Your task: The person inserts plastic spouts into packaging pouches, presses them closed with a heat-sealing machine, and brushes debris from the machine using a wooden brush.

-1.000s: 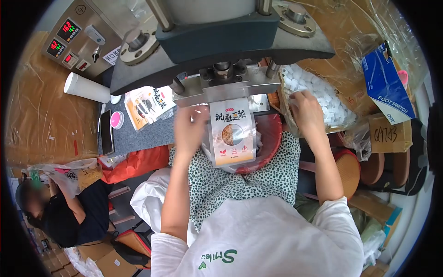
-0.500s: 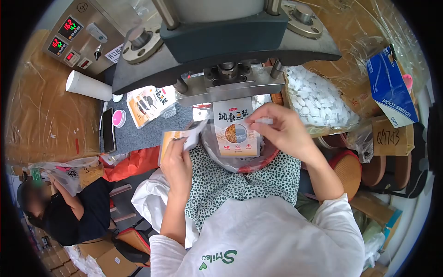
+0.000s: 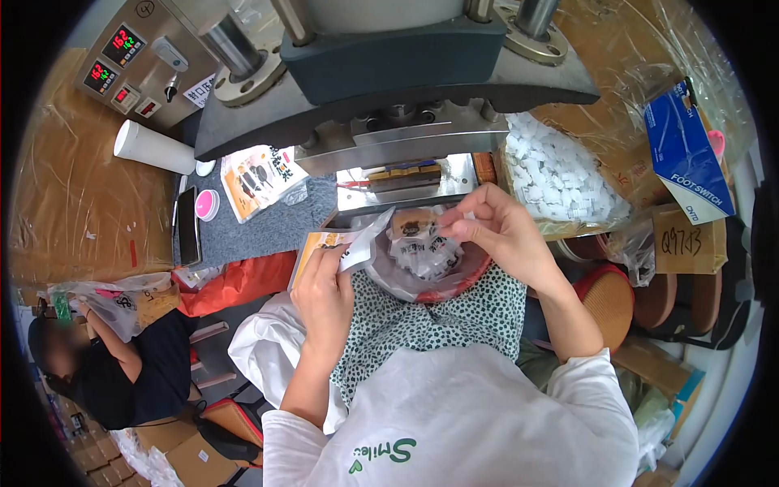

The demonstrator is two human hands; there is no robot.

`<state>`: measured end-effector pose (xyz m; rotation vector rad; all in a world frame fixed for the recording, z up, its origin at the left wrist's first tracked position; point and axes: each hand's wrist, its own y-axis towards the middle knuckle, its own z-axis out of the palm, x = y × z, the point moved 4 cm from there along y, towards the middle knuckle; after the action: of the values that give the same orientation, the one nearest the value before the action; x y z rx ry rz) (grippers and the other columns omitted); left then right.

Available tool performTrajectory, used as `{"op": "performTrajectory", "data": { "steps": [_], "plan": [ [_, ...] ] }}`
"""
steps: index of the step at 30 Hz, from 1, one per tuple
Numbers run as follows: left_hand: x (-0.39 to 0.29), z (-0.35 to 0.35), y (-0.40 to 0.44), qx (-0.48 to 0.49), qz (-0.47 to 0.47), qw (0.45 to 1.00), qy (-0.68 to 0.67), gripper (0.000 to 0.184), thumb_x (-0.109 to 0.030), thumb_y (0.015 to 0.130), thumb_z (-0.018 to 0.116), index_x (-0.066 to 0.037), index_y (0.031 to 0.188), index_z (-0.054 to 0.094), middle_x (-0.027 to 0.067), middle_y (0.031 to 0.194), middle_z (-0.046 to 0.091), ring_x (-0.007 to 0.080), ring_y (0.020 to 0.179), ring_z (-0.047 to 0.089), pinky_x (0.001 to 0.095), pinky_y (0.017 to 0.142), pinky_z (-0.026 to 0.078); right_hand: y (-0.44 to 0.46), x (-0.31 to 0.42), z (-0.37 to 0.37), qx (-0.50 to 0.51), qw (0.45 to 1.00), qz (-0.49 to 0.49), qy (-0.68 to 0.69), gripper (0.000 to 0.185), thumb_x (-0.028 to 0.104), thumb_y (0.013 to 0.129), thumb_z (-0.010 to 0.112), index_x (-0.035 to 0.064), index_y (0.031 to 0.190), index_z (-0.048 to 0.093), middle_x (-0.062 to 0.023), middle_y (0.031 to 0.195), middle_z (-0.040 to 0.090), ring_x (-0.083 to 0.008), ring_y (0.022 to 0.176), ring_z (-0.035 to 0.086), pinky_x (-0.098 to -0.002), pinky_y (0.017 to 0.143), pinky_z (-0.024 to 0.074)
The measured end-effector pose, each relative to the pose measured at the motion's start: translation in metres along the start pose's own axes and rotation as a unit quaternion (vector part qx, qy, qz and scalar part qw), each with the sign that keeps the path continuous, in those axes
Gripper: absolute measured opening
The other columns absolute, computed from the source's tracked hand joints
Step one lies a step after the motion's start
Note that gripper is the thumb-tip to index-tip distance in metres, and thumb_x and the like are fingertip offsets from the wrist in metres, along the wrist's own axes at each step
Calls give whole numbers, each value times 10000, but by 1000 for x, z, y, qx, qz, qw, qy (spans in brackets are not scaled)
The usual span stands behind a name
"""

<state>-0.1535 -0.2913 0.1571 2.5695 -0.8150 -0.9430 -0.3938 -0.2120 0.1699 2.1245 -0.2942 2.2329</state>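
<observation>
One printed pouch [image 3: 359,250] on my feed was gripped in the left hand [image 3: 321,294] near the left side of the red basin [image 3: 473,281]; the right hand [image 3: 505,237] had its fingertips drawn together above the basin, though I couldn't tell whether they pinched anything.

Reading off my feed: control box [image 3: 162,105] has a circled hand-drawn 4 and two displays [image 3: 125,45], both showing 162 in red; I can't trust the smaller green digits. White label [image 3: 200,91] beside them: Chinese, starts 封口, runs out of sight. Blue box [image 3: 677,138]: FOOT SWITCH, CNTD. Carton [image 3: 690,243]: handwritten, I get Q9743, fourth character unsure. Shirt [image 3: 462,414]: green "Smile". Pouch [image 3: 258,183] on counter [image 3: 251,235]: big black Chinese, too blurred for me.
</observation>
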Motion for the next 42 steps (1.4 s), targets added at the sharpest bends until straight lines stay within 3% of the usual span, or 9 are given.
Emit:
{"op": "performTrajectory", "data": {
  "steps": [3, 14, 22, 25, 29, 36, 39, 40, 42],
  "plan": [
    [-5, 0, 0, 2, 12, 1000, 2, 328, 83, 737, 638, -63, 1024, 696, 107, 891, 652, 323, 768, 650, 407, 650, 504, 2, -4, 10, 19, 994, 8, 106, 308, 69, 1001, 582, -27, 1280, 496, -127, 1122, 679, -221, 1088, 657, -341, 977, 504],
    [-14, 12, -3, 120, 65, 987, -81, 248, 51, 762, 673, -30, 996, 693, 125, 866, 649, 324, 747, 657, 401, 636, 505, 11, -3, 38, 42, 979, -152, -129, 156, 56, 948, 612, 5, 1094, 631, -103, 1125, 711, -216, 1075, 677, -351, 937, 521],
    [6, 81, 1, 291, -225, 861, -352, 206, -139, 984, 607, 43, 1020, 696, 80, 881, 724, 115, 779, 673, 293, 644, 523, 11, -13, 11, -110, 957, -175, -204, 444, 125, 930, 652, -17, 1326, 510, -214, 1272, 625, -340, 1190, 623, -411, 964, 499],
    [5, 99, 23, 259, -348, 727, -532, 232, -150, 994, 599, 64, 1045, 672, 83, 939, 717, 140, 801, 688, 299, 662, 553, -1, -5, -1, -105, 965, -149, -187, 416, 105, 927, 652, -26, 1302, 529, -215, 1246, 639, -316, 1143, 655, -396, 935, 517],
    [11, 114, 39, 224, -362, 698, -576, 235, -148, 998, 597, 61, 1095, 645, 103, 997, 704, 151, 825, 694, 308, 690, 575, -16, 3, -8, -117, 969, -124, -178, 333, 70, 927, 652, -35, 1234, 578, -187, 1147, 689, -277, 1043, 702, -358, 879, 544],
    [43, 67, 65, 308, -266, 845, -346, 252, -182, 1018, 546, 32, 1096, 652, 81, 884, 709, 146, 795, 673, 276, 691, 537, -47, 20, -70, -225, 891, -162, -359, 201, 35, 926, 633, -3, 1122, 656, -150, 1037, 723, -267, 959, 715, -339, 817, 552],
    [122, 35, 118, 34, -168, 984, -54, 259, -235, 1002, 566, 18, 986, 620, 108, 784, 680, 198, 702, 650, 308, 613, 490, -53, 11, -97, -268, 846, -97, -451, 219, 91, 889, 675, 4, 1091, 667, -181, 1030, 711, -356, 974, 683, -405, 843, 533],
    [126, 30, 131, -89, 30, 991, 90, 221, -190, 974, 576, 27, 1010, 594, 142, 776, 647, 292, 779, 667, 375, 673, 493, -48, 11, -97, -276, 826, -85, -484, 224, 107, 880, 686, 5, 1079, 671, -185, 1029, 709, -369, 982, 674, -419, 851, 528],
    [134, 43, 140, 47, 9, 958, 282, 341, -220, 912, 631, 2, 1166, 585, 215, 1164, 582, 378, 1137, 561, 550, 980, 412, -37, 3, -99, -251, 794, -82, -547, 263, 144, 841, 715, 5, 1061, 677, -203, 1036, 702, -399, 1008, 646, -454, 869, 508]
  ]
}}
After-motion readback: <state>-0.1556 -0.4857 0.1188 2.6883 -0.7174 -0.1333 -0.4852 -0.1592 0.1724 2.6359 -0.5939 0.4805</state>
